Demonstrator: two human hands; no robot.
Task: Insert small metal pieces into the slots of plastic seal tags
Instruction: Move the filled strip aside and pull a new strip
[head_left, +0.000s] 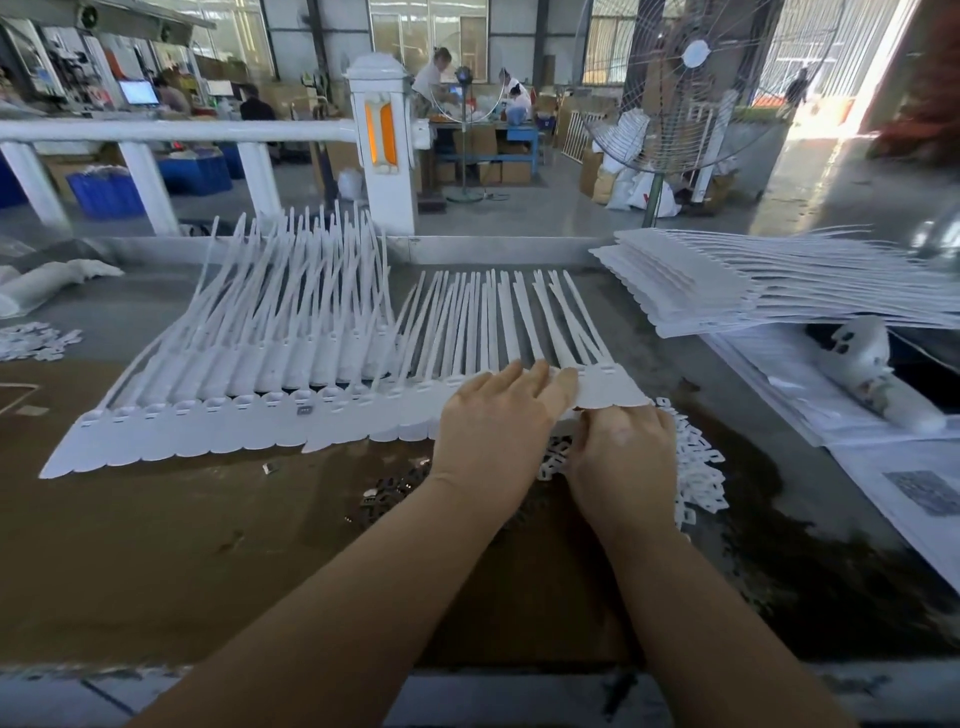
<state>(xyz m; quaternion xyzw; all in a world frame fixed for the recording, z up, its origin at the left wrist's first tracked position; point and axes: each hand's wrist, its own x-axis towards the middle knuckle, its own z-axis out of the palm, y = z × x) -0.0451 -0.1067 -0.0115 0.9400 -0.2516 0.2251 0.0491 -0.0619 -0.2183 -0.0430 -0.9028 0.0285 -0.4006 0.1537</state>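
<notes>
At the middle of the bench (156, 561), the left hand (493, 421) lies flat with straight fingers pressing down on the flag ends of a fanned row of white plastic seal tags (234, 431), its fingertips reaching the slots at the right end of the row. Just beside it, the right hand (626, 447) is curled, its fingertips tucked under the near edge of the rightmost tag (615, 392); whether it pinches a metal piece there I cannot tell (the fingertips are hidden under the tag's edge). The tags overlap like shingles across a brown cardboard sheet, their long tails pointing away, those on the left arching upward. One small metal piece (304, 410) sits in a slot near the row's middle. Below the left wrist lies a dark scatter of small metal pieces (389, 493), and a single one (270, 467) rests apart near the tags. Right of the right hand is a heap of small white plastic parts (698, 467). Farther right, a stack of flat tag sheets (727, 291) rests on the bench, and a standing fan (691, 104) rises beyond it.
</notes>
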